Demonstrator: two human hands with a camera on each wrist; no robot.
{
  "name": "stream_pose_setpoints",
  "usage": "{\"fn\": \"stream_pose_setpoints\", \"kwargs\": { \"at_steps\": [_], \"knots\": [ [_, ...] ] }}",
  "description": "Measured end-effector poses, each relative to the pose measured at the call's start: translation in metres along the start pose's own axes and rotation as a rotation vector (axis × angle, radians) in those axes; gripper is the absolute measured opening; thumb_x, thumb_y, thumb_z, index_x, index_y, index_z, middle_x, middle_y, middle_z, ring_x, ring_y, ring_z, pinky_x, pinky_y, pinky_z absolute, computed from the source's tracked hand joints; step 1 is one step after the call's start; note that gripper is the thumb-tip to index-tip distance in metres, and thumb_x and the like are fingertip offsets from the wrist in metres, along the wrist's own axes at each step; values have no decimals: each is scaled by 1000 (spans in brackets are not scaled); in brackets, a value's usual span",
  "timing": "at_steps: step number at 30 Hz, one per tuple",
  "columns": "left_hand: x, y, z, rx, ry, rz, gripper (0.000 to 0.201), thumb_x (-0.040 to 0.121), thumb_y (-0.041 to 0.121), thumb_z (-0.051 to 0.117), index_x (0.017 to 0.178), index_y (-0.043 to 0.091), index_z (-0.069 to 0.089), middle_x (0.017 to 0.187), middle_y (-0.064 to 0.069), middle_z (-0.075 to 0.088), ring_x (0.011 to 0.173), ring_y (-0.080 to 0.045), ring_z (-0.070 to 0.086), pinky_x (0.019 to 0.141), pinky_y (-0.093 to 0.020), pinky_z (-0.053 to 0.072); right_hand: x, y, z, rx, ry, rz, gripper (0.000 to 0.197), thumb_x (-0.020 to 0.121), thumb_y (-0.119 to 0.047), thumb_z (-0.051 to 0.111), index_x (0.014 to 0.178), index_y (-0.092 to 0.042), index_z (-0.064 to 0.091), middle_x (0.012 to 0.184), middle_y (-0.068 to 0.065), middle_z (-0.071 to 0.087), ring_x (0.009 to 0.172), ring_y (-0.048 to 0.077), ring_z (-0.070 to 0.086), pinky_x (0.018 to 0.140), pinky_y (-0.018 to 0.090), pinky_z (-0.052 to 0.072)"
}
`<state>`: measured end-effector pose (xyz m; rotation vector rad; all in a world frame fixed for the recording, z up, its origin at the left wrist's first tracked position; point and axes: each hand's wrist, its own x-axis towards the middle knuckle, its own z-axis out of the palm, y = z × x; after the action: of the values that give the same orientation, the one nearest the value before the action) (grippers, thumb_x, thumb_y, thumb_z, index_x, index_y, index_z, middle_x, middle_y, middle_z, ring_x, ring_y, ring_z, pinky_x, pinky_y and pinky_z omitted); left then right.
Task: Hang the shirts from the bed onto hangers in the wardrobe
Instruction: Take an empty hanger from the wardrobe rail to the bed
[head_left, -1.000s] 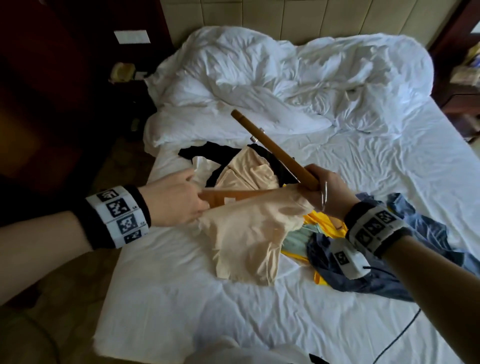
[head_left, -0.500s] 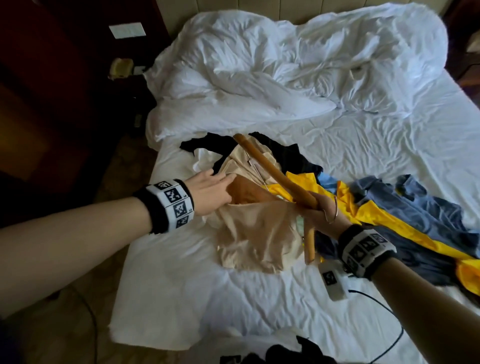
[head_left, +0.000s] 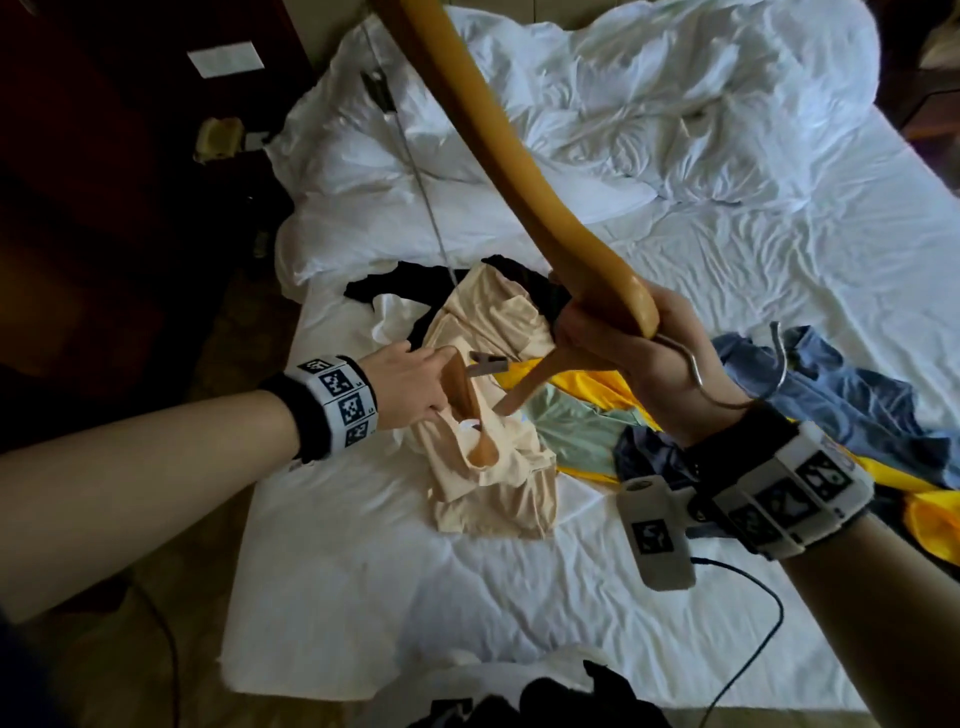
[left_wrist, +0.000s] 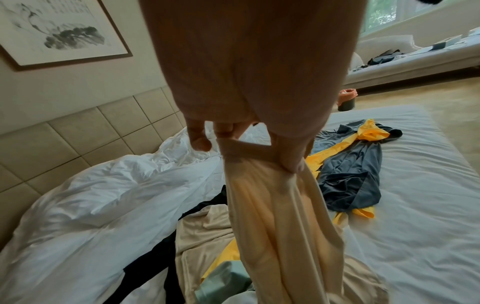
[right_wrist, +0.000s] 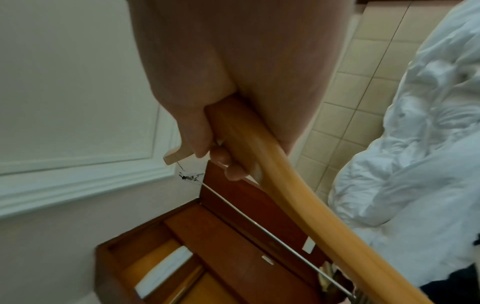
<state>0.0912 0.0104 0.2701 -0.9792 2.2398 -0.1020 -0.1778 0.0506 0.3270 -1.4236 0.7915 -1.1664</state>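
Sprawling shirts (head_left: 810, 395) across bed (head_left: 467, 597)

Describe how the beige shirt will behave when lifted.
The beige shirt is probably floppy: it hangs in long folds from the left hand. Likely light: fingertips alone hold it. Bunched on the bed, it may drag neighbouring clothes.

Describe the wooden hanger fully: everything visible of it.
The wooden hanger is honey-coloured, smooth and glossy, with curved arms, a metal hook and a thin metal rod with a clip. The right hand grips its middle, the hook curving over the wrist. One arm rises steeply toward the camera; the other points down into the neck opening of the beige shirt, which the left hand holds.
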Motion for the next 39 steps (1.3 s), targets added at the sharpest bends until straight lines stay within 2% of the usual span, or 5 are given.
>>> {"fn": "stream_pose_setpoints", "kwargs": {
  "at_steps": [6,14,19,27,39],
  "knots": [
    [-6,-7,1,-257,-12,-34,30,100,49,43,110,35,68,152,-16,34,130,-24,43,107,-40,35,0,3,21,108,-123,5,19,92,9,55,104,-5,61,76,22,55,66,20,66,64,25,52],
    [-16,-16,8,-617,149,-55,37,87,64,44,75,34,63,117,1,44,80,-11,56,70,-29,46,-4,50,32,78,-87,59,14,93,11,56,105,5,59,77,9,61,72,21,69,71,31,54],
    [-32,-23,4,-718,248,-86,32,92,54,50,85,29,69,110,4,44,89,-14,56,77,-33,49,-9,84,33,-40,-121,74,23,93,-8,62,114,2,61,81,17,66,74,44,68,68,62,53],
    [-51,-33,21,-428,117,-218,28,97,51,47,102,36,70,136,5,45,126,-16,39,93,-41,29,-32,107,10,-234,-171,209,42,91,3,65,116,-30,61,75,-27,67,73,-6,64,69,12,46],
    [-60,-66,44,-245,170,-255,22,95,56,44,97,43,63,96,21,62,104,-1,47,80,-35,20,-38,110,-5,-399,-303,263,54,89,-2,67,111,-51,61,90,-13,72,84,6,67,71,22,50]
  ]
}}
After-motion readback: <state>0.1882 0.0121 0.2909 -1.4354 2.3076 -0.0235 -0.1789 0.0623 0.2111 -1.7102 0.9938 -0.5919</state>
